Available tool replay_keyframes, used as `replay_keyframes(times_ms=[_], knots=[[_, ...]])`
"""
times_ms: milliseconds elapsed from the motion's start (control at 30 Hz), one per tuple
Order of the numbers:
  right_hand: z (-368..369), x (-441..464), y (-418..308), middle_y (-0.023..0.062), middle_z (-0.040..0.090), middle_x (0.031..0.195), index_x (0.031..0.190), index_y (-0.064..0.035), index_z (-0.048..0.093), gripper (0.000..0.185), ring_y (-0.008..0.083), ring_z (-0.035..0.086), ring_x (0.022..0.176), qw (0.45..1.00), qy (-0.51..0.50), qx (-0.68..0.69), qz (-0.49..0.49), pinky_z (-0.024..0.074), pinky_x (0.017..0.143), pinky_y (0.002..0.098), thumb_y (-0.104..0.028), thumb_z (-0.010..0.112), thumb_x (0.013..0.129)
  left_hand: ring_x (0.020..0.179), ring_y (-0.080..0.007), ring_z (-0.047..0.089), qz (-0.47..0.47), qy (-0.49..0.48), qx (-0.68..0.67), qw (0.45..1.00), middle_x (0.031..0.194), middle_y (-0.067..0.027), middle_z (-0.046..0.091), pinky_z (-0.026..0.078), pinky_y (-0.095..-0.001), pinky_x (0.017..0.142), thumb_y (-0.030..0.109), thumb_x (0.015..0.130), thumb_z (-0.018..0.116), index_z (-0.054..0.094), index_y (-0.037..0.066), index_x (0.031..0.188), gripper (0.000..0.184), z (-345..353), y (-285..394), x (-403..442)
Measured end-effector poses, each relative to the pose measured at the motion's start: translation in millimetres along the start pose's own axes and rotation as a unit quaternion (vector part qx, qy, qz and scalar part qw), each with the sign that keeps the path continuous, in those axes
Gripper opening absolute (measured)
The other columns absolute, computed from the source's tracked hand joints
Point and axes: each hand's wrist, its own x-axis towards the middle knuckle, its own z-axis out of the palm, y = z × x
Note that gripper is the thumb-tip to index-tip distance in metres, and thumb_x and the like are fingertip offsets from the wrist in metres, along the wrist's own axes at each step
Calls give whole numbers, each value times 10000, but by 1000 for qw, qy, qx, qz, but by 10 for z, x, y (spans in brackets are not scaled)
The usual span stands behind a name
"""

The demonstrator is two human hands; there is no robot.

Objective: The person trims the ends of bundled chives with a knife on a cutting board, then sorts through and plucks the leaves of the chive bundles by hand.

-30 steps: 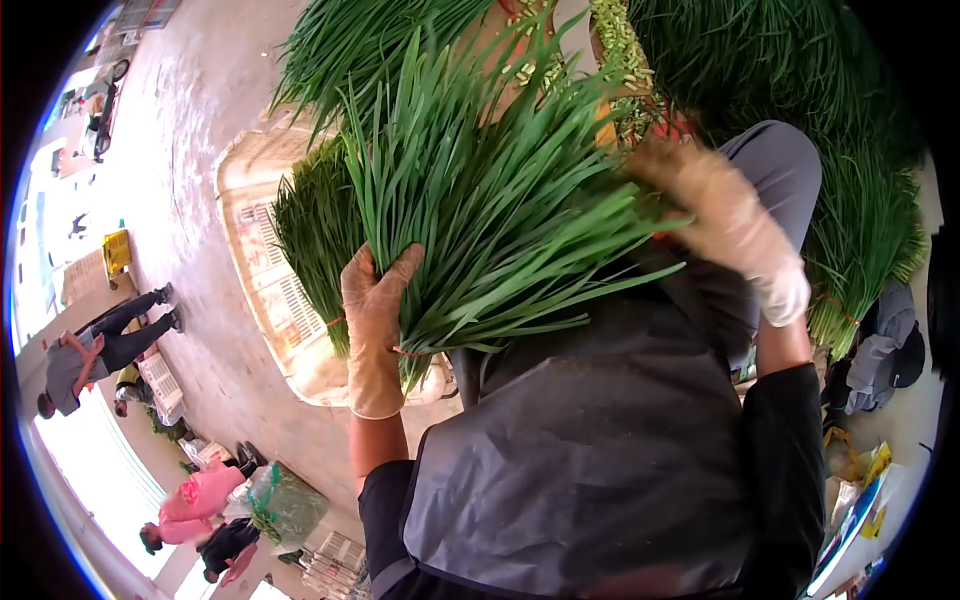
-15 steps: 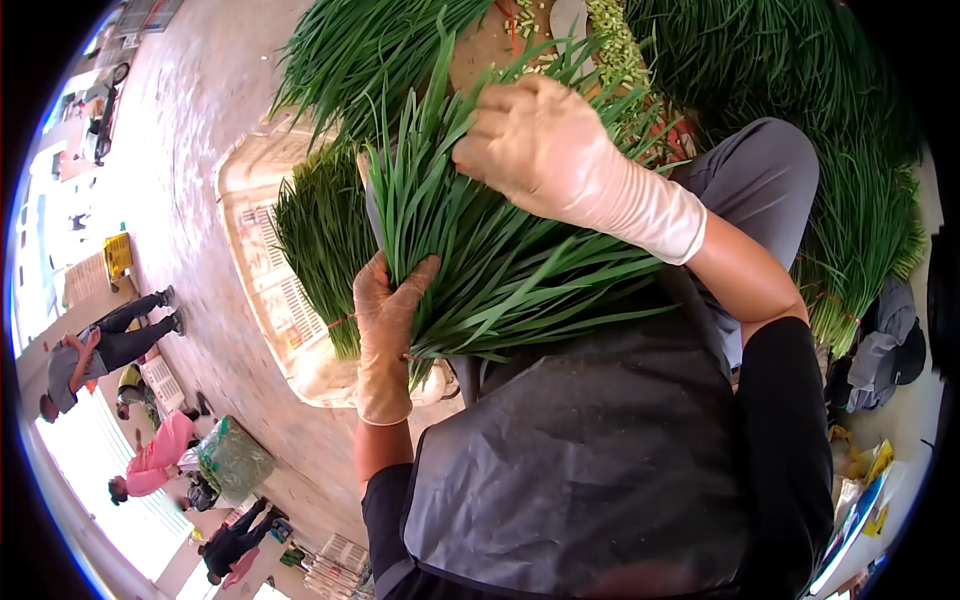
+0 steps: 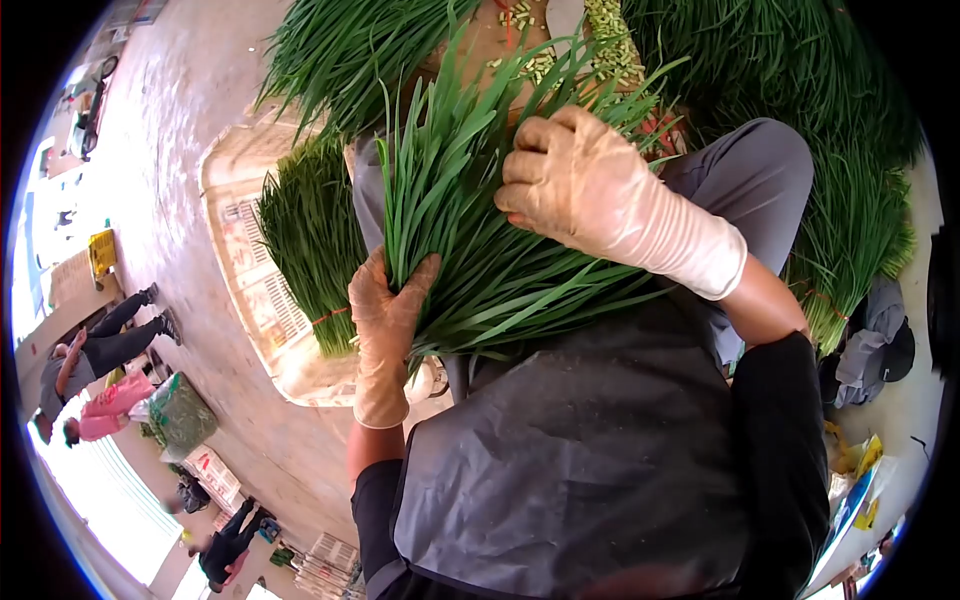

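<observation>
A large loose bunch of garlic chives [image 3: 500, 260] lies fanned across my lap, its long flat green leaves spreading up and to the right. My left hand [image 3: 388, 305], in a thin pale glove, grips the bunch at its left side with the thumb over the leaves. Above the middle of the bunch is my right hand [image 3: 580, 180], gloved too, with its fingers curled in; whatever they pinch is hidden. A dark apron [image 3: 580, 460] covers my front below the leaves.
A pale plastic crate [image 3: 245, 265] at left holds a banded chive bundle [image 3: 315, 240]. More chives [image 3: 370, 60] lie ahead, and a big heap [image 3: 780, 60] is at right. Cut stem pieces [image 3: 612, 40] are scattered ahead. Several people stand far left, one in grey [image 3: 95, 350].
My right hand has moved right and slightly toward me over the leaves. My left hand keeps its grip on the chives. The view has shifted slightly.
</observation>
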Motion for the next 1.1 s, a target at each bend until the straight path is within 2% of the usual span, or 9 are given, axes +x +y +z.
replay_keyframes(times_ms=[200,333,533,667,767,800,867,967,1100], knots=[[83,21,-172,-16,582,833,781,-155,618,89,186,577,936,998,61,-17,-20,445,839,348,-206,622,709,802,-69,585,-1,-3,-7,1000,923,-8,686,471,-227,776,42,844,692,648,-24,1084,253,-4,1,27],[-14,-61,-97,59,607,830,821,-114,614,87,245,624,767,974,198,42,98,502,667,380,-127,684,771,806,-70,586,12,-11,5,1000,927,-11,688,470,-228,781,37,843,689,651,-24,1089,257,-34,-35,18],[-254,84,425,46,633,928,925,-131,648,117,217,644,879,955,198,-38,218,511,725,366,-172,624,818,807,-70,582,10,-8,-3,1000,930,-11,688,468,-228,788,35,841,695,654,-29,1084,255,-10,-75,23],[-211,69,483,33,654,890,1118,-134,650,305,245,655,811,984,155,-87,15,522,728,318,-115,690,816,815,-71,581,10,-15,-10,1000,941,-12,686,463,-227,799,29,840,694,651,-35,1084,256,-44,-109,34],[-260,116,702,51,707,849,900,-91,705,133,247,669,802,831,345,396,181,530,732,331,-210,703,842,829,-70,578,-1,-8,-31,999,952,-6,683,461,-228,808,27,843,689,655,-27,1085,251,-40,-98,30],[-455,-104,758,101,629,978,1083,-75,657,277,320,588,955,857,205,332,337,448,870,443,-166,691,823,832,-70,578,-6,-6,-29,1000,952,-3,682,460,-229,809,27,844,687,657,-23,1085,248,-59,-102,38],[-411,-229,761,92,636,956,1039,-57,659,208,315,605,936,936,280,10,211,487,784,410,-142,670,850,835,-70,577,1,-11,-25,1000,955,3,681,461,-233,814,23,843,686,662,-15,1086,247,-90,-107,70],[-401,-431,495,69,655,798,891,-87,695,142,255,652,759,959,224,113,134,527,690,341,-207,721,821,846,-72,581,-35,2,-31,999,964,8,682,455,-233,832,24,835,692,668,-8,1090,258,-96,-81,105],[-240,-498,252,37,627,824,854,-99,682,219,248,617,883,979,51,113,163,481,807,390,-317,666,841,856,-83,595,-54,5,-57,997,977,-5,685,455,-242,852,26,824,703,672,-4,1088,267,-98,-90,140]])
